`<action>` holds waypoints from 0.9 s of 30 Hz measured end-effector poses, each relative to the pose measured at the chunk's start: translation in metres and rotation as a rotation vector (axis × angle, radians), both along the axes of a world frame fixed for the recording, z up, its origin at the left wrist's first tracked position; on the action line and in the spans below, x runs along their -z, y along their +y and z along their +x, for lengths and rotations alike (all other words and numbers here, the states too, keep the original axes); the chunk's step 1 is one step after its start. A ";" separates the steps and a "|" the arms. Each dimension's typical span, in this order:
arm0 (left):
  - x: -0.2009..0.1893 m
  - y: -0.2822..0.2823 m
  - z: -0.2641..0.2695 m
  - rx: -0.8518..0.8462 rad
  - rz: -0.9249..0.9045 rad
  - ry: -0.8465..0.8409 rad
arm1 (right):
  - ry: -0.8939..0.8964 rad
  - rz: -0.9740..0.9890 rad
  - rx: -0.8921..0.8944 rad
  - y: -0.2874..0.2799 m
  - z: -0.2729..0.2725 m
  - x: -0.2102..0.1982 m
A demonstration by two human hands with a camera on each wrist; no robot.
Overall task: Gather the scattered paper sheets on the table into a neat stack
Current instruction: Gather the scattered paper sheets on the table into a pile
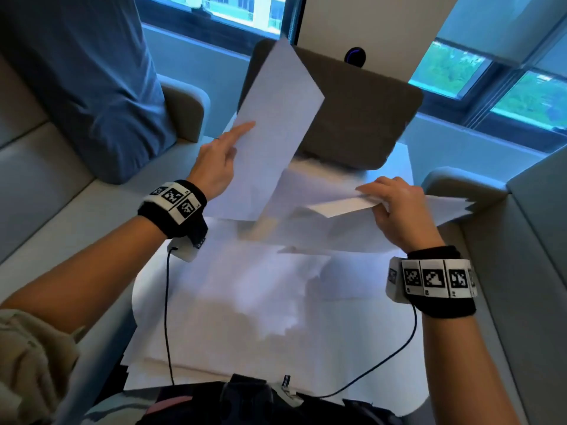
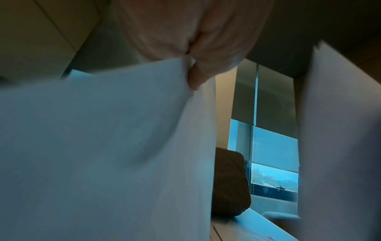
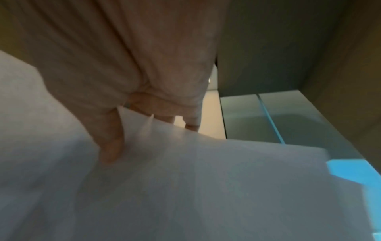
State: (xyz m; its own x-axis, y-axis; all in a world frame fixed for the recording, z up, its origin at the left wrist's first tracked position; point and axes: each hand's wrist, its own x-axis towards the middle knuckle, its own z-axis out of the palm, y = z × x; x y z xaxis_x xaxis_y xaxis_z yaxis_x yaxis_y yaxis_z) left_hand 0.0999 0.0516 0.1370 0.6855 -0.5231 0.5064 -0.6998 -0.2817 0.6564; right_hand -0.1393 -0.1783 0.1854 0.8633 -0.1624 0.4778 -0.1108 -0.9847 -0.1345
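My left hand [image 1: 225, 154] holds a white sheet [image 1: 273, 118] lifted steeply above the table, index finger stretched along its face; in the left wrist view the thumb [image 2: 195, 79] pinches that sheet [image 2: 103, 146]. My right hand [image 1: 395, 204] grips a bundle of several white sheets [image 1: 337, 222] by its right side, held nearly flat above the table, edges uneven. In the right wrist view my fingers [image 3: 111, 143] lie on the bundle [image 3: 206, 187]. More loose sheets [image 1: 245, 317] lie overlapping on the small round white table [image 1: 408, 397] below both hands.
A brown cushion [image 1: 352, 111] stands at the table's far side, in front of a white panel. Grey sofa seats [image 1: 46, 185] flank the table left and right. A blue pillow [image 1: 92, 72] leans at the left. Windows lie beyond. Wrist cables hang over the papers.
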 end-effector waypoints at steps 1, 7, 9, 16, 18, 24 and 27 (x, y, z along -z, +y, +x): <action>-0.002 0.000 0.001 0.033 -0.017 -0.054 | 0.050 -0.070 0.005 -0.001 0.001 -0.002; -0.023 -0.009 -0.026 0.129 0.128 -0.038 | 0.157 -0.263 -0.016 0.001 0.026 -0.010; -0.029 -0.015 -0.049 0.219 0.223 0.049 | 0.102 -0.299 -0.075 0.007 0.034 -0.006; -0.019 -0.039 -0.105 0.433 0.467 0.037 | -0.242 -0.305 -0.242 0.009 0.038 0.010; -0.013 -0.039 -0.104 0.377 0.486 0.004 | -0.346 -0.302 -0.172 0.009 0.036 0.011; -0.014 -0.015 -0.082 0.257 0.345 0.134 | -0.438 0.114 0.505 -0.008 0.008 0.026; -0.017 0.000 -0.069 0.345 0.315 0.200 | -0.278 0.651 0.552 -0.028 -0.006 0.042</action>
State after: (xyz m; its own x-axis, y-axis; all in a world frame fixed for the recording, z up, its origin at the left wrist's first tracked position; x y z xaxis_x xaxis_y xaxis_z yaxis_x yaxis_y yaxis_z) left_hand 0.0312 0.0517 0.1535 0.5134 -0.8424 0.1634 -0.6561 -0.2626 0.7075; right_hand -0.1449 -0.2060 0.1437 0.4486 -0.8320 0.3263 -0.4263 -0.5201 -0.7401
